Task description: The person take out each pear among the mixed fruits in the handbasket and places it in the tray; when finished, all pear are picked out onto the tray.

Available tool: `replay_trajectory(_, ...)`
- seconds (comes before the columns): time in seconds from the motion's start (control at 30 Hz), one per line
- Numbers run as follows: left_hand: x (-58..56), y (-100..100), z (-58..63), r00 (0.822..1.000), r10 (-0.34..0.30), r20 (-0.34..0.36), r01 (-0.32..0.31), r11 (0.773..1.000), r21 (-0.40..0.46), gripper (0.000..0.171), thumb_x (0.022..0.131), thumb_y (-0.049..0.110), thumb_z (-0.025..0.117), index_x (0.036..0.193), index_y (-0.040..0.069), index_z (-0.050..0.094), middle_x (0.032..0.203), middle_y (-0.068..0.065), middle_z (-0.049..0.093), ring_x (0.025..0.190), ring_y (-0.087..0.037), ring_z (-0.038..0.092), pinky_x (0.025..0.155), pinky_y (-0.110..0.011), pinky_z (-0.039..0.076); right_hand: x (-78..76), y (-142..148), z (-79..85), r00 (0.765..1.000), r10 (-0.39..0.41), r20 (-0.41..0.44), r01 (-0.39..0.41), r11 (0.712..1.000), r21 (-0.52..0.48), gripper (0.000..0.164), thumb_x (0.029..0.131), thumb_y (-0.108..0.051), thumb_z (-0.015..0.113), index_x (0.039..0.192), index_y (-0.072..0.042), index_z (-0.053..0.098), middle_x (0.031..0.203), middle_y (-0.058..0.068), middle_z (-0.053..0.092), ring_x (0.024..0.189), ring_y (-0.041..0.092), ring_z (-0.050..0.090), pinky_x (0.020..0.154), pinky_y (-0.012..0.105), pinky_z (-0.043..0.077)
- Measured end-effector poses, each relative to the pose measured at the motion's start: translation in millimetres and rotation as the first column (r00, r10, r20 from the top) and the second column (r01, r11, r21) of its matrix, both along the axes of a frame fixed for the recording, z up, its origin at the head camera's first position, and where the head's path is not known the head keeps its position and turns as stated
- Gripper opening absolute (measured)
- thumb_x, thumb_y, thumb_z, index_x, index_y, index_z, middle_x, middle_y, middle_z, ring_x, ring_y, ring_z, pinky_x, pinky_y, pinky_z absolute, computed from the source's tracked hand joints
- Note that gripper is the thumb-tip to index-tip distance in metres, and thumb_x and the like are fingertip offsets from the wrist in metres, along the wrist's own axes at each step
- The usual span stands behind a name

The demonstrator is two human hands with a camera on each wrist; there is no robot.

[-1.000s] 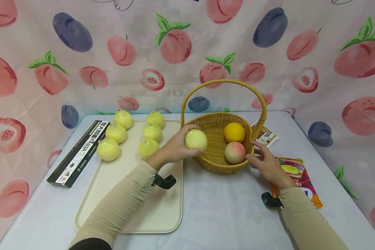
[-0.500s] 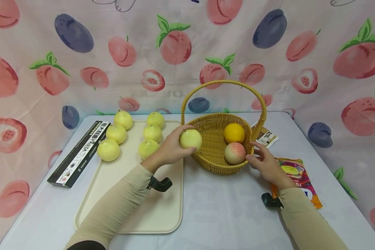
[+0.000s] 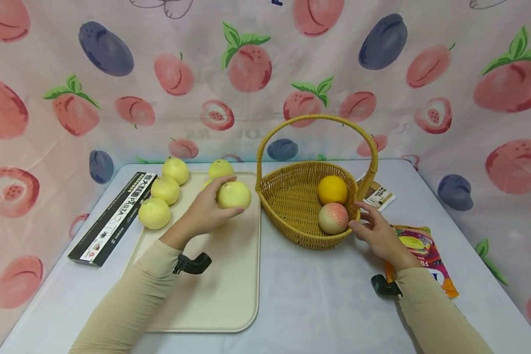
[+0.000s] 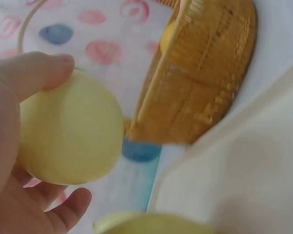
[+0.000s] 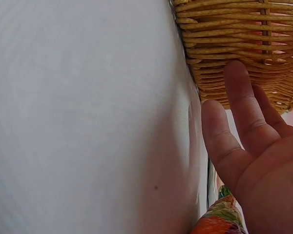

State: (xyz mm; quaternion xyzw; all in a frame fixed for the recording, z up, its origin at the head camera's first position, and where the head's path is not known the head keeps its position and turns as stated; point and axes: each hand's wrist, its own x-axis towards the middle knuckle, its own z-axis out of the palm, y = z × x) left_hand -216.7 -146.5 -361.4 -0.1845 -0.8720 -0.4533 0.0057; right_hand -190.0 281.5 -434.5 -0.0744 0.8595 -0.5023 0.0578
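Note:
In the head view, my left hand (image 3: 207, 209) holds a round pale yellow pear (image 3: 234, 195) above the tray, thumb and fingers around its sides. The left wrist view shows this pear in the grasp, with the basket wall beyond it. My right hand (image 3: 376, 233) rests against the right side of the wicker basket (image 3: 292, 237), its index finger and thumb at the rim. In the right wrist view, fairly straight fingers (image 5: 244, 105) lie along the woven wall; the thumb is hidden there. Inside the basket are an orange (image 3: 332, 190) and a peach (image 3: 333, 218).
Several yellow pears (image 3: 154, 213) stand in two rows on the cream tray (image 3: 203, 314); the held pear and left hand partly cover the right row. A black pasta box (image 3: 112, 219) lies left. A colourful packet (image 3: 425, 255) and a small brown-and-white packet (image 3: 378, 194) lie right of the basket.
My left hand has carried the pear leftward, from over the basket's left side to above the tray's right row. My right hand stays at the basket rim.

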Motion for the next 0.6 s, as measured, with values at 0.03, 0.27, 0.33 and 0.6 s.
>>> replay_trajectory(0.03,0.8,-6.1,-0.6,1.000,0.017,0.012,-0.017,1.000,-0.001,0.077,0.086,0.024,0.081,0.150,0.012,0.039,0.143,-0.016,0.047,0.118,-0.035,0.053,0.094,-0.055,0.047,0.1,-0.3,0.2,1.000,0.000,0.001,0.000,1.000,-0.001,0.067,0.105,-0.032,0.054,0.159,-0.011,0.020,0.150,0.035,0.031,0.122,0.050,0.051,0.094,0.053,0.051)
replay_trajectory(0.27,6.1,-40.9,-3.5,0.994,0.096,0.044,-0.099,0.994,0.056,0.079,0.087,0.020,0.080,0.148,0.003,0.032,0.146,-0.019,0.038,0.125,-0.036,0.047,0.102,-0.054,0.041,0.4,-0.3,-0.4,1.000,0.003,-0.014,-0.003,1.000,-0.005,0.066,0.105,-0.033,0.054,0.159,-0.011,0.021,0.149,0.036,0.032,0.121,0.050,0.052,0.091,0.048,0.053)
replay_trajectory(0.33,7.1,-48.9,-4.1,0.992,0.114,0.051,-0.117,0.991,0.072,0.078,0.087,0.020,0.080,0.146,0.001,0.032,0.145,-0.020,0.038,0.127,-0.036,0.045,0.105,-0.054,0.039,0.3,-0.2,-0.7,1.000,0.003,-0.016,-0.003,1.000,-0.004,0.066,0.105,-0.033,0.054,0.159,-0.011,0.021,0.149,0.036,0.033,0.121,0.050,0.052,0.091,0.047,0.054)
replay_trajectory(0.6,10.5,-72.1,-9.4,0.979,0.199,0.040,-0.201,0.978,0.056,0.080,0.086,0.023,0.081,0.145,0.000,0.033,0.140,-0.022,0.042,0.125,-0.036,0.045,0.103,-0.052,0.039,0.8,-0.1,-1.2,1.000,0.003,-0.012,-0.003,1.000,-0.004,0.067,0.105,-0.033,0.054,0.159,-0.011,0.020,0.149,0.036,0.032,0.121,0.050,0.052,0.091,0.049,0.053)
